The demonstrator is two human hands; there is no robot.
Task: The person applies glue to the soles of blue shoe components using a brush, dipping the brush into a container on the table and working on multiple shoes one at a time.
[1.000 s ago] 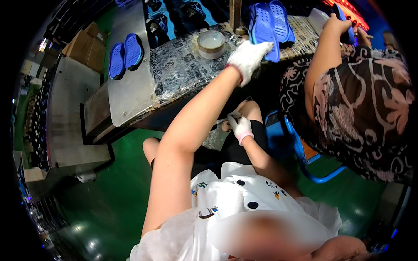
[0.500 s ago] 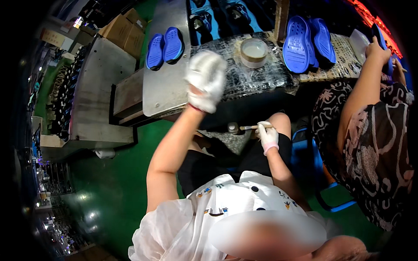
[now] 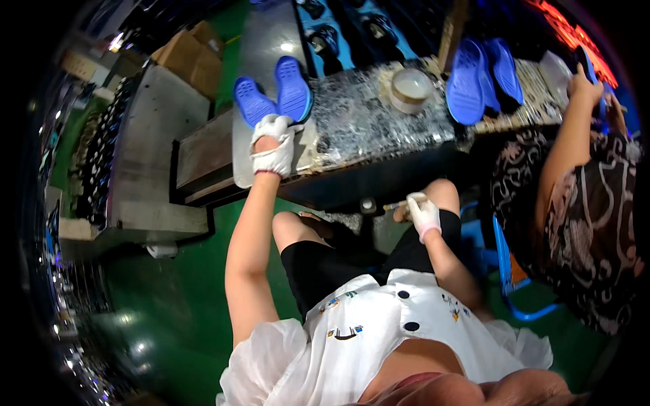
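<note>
My left hand (image 3: 274,147), in a white glove, reaches to the metal tabletop at the left. Its fingers close on the heel ends of two blue shoe soles, a left one (image 3: 253,101) and a right one (image 3: 293,89), whose toes fan apart. The fingertips are partly hidden. Above my right thigh, my right hand (image 3: 423,212), gloved in white with a pink cuff, grips a thin brush (image 3: 394,206) pointing left. A round tub (image 3: 412,91) with pale contents stands on the plastic-wrapped part of the bench.
More blue soles (image 3: 467,81) stand at the bench's right. Beyond, dark shoe parts (image 3: 325,40) lie on a blue-striped surface beside an upright post (image 3: 452,34). A co-worker's hand (image 3: 586,88) holds a sole at the far right. A metal cabinet (image 3: 162,135) stands left.
My left hand has come down and left from above the bench onto the soles, which now splay apart. My right hand still holds the brush. The view has shifted slightly.
</note>
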